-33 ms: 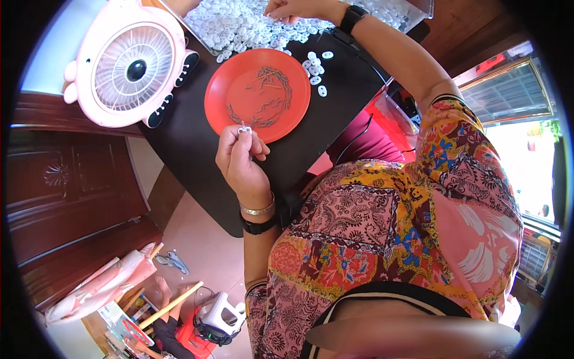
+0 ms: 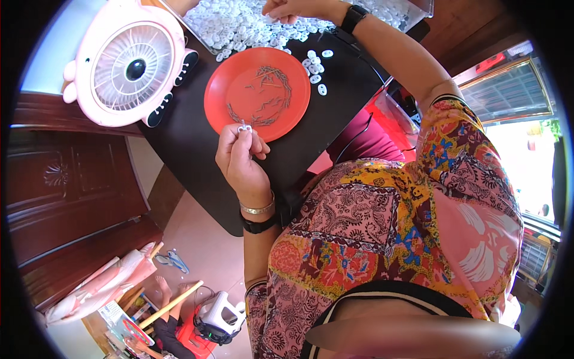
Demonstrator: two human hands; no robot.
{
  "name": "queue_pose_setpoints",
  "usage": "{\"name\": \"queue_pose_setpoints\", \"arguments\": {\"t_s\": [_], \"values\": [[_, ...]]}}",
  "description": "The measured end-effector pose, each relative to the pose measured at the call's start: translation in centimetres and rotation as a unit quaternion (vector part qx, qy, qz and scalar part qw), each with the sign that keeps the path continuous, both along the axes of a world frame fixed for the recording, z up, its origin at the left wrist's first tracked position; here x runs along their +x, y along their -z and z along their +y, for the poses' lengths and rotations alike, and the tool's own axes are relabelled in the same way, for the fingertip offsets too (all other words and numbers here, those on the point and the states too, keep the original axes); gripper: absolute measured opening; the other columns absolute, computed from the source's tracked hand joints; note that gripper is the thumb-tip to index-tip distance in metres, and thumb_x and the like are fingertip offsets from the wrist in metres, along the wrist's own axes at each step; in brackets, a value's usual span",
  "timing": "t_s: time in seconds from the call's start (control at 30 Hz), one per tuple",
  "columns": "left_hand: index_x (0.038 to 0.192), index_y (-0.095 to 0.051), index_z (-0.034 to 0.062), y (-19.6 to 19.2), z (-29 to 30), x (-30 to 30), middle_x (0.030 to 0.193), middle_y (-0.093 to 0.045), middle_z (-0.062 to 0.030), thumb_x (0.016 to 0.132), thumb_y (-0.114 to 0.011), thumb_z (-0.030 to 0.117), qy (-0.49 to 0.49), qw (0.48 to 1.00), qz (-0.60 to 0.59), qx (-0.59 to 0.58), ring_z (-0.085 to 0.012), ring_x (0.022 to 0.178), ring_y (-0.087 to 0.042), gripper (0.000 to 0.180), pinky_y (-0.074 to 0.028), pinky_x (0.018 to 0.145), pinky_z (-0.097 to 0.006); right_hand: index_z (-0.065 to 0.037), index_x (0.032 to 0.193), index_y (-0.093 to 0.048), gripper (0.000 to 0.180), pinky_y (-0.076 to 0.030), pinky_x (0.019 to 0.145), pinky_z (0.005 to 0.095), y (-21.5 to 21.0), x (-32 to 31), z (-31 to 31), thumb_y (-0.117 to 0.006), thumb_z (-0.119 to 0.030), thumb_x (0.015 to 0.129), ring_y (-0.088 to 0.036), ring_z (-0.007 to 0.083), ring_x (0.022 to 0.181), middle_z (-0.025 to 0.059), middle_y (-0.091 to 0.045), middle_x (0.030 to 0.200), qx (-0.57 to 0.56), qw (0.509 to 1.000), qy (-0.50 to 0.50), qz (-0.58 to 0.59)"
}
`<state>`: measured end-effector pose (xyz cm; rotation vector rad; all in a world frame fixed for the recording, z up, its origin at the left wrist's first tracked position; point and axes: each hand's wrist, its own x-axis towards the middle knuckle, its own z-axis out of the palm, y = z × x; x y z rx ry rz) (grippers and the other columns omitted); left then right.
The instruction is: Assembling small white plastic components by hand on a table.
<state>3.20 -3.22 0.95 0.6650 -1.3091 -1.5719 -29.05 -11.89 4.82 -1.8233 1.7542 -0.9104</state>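
Note:
My left hand [image 2: 242,157] is closed in a pinch over the near rim of a red plate [image 2: 216,96]. Between its thumb and forefinger sits a small white plastic piece [image 2: 244,128], with a thin prong standing up from it. Thin brown-grey metal pins [image 2: 278,110] lie scattered in a loose ring on the plate. At the top, my right hand [image 2: 293,8] reaches over a large heap of small white oval plastic pieces [image 2: 239,27]. Its fingers are curled together; white shows at the fingertips, but I cannot tell it from the heap behind.
Several loose white oval pieces [image 2: 315,69] lie right of the plate on the black table [image 2: 197,161]. A pink animal-shaped fan [image 2: 128,66] stands at the left. Another person's legs [image 2: 170,305], a red stool [image 2: 194,335] and blue slippers [image 2: 173,261] are at lower left.

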Motion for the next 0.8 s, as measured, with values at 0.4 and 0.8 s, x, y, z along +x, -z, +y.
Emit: {"name": "queue_pose_setpoints", "arguments": {"t_s": [0.4, 0.8], "values": [[0.083, -0.055, -0.0010, -0.3, 0.2, -0.6, 0.082, -0.060, -0.0093, 0.087, -0.050, 0.007, -0.053, 0.996, -0.048, -0.047, -0.0111, 0.066, -0.053, 0.010, -0.040, 0.055, -0.022, -0.003, 0.102, -0.065, 0.021, -0.050, 0.064, 0.0233, -2.9, 7.2, 4.4, -0.063, -0.020, 0.089, -0.061, 0.0090, 0.073, 0.0028, -0.067, 0.087, 0.112, 0.958, -0.151, -0.218], [0.084, -0.054, -0.0016, 0.6, -0.7, -0.7, 0.090, -0.058, -0.0082, 0.087, -0.053, 0.003, -0.026, 0.995, -0.048, -0.085, -0.0118, 0.071, -0.056, 0.005, -0.045, 0.063, -0.024, 0.000, 0.103, -0.063, 0.016, -0.048, 0.069, 0.0198, -0.9, 13.3, 7.2, -0.057, -0.009, 0.091, -0.058, 0.0050, 0.075, 0.0008, -0.064, 0.082, 0.078, 0.949, -0.261, -0.158]]}}
